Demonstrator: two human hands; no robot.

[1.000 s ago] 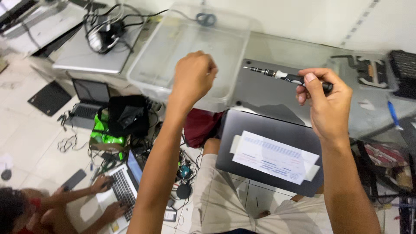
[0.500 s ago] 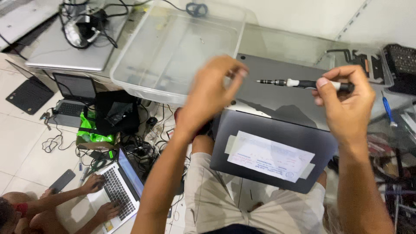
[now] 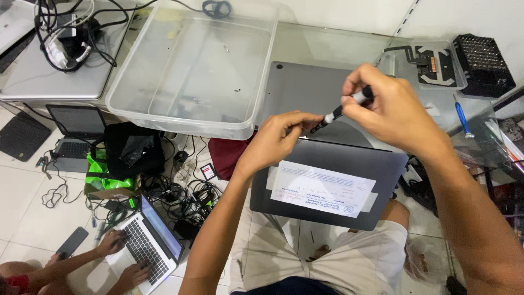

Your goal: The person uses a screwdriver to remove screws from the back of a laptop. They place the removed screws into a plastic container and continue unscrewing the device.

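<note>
My right hand holds a slim black screwdriver with white bands, its tip pointing down and left. My left hand has its fingers pinched at the screwdriver's tip. Both hands hover over a dark grey laptop that rests closed on my lap, with a white paper label taped to it. A second grey laptop lies underside up on the glass table just beyond.
A clear plastic tub sits on the glass table. A black bit case, a metal bracket part and a blue tool lie at right. Cables and laptops cover the floor; another person's hands type on one.
My hands have come together: the left moved right to the screwdriver's tip, and the right tilted the screwdriver from level to pointing down-left. The view has shifted slightly.
</note>
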